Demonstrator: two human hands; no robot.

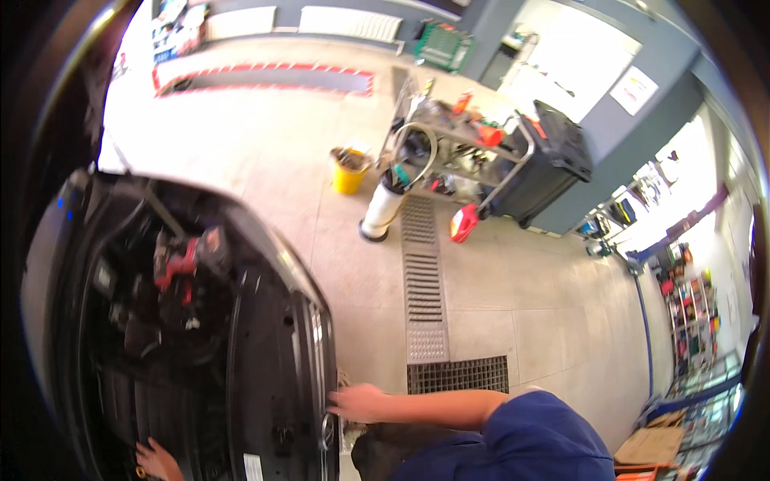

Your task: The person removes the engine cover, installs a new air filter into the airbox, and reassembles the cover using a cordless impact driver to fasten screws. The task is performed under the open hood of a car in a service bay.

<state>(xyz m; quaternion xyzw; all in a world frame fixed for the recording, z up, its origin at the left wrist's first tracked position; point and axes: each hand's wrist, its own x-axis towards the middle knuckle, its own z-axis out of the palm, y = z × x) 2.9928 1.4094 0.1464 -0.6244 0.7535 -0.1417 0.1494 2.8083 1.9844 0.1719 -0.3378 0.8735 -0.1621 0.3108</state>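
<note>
A dark car front (277,353) with its engine bay uncovered fills the left side. My left hand (158,462) is low in the bay, fingers spread and holding nothing, beside a small orange-yellow ring (141,473). Stretched across from the right, my right hand (361,402) meets the car's front edge just above a round badge (327,433). Its fingers reach out flat and look slightly blurred; they grip nothing that I can see. Farther into the bay lies a red and black object (188,264) that resembles a cordless power tool.
Beyond the car stand a yellow bucket (350,172), a white cylinder (383,210) with a hose, a loaded metal trolley (461,128), a red canister (464,223) and a black wheeled bin (545,164). A drain grate (423,289) runs along the floor. Red-white edging (265,67) borders a pit.
</note>
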